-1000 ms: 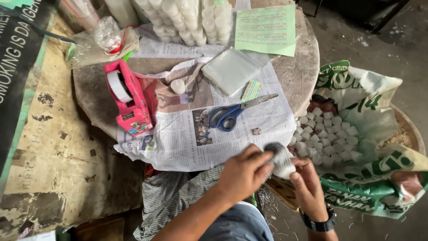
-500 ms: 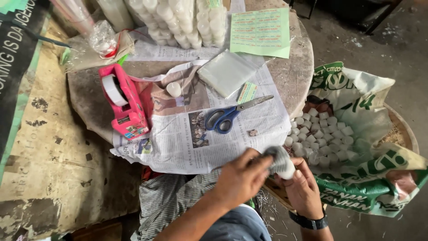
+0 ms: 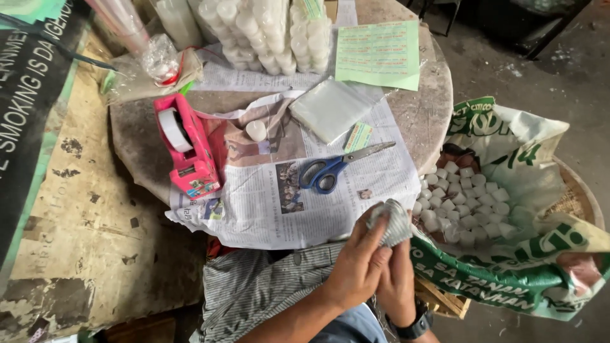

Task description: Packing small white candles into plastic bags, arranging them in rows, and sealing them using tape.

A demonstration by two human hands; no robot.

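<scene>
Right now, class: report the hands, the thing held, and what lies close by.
Left hand and right hand together, fingers gripping a grey striped cloth. Scissors lie untouched on newspaper. Sack of white pieces alongside.

Both hands raised together at lower centre, fingers closed.
Left hand (image 3: 359, 270) lies in front, palm against the right hand (image 3: 397, 286), its fingers (image 3: 375, 232) curled upward in a grip. The right wrist carries a dark band; the left forearm extends from the lower left.
</scene>
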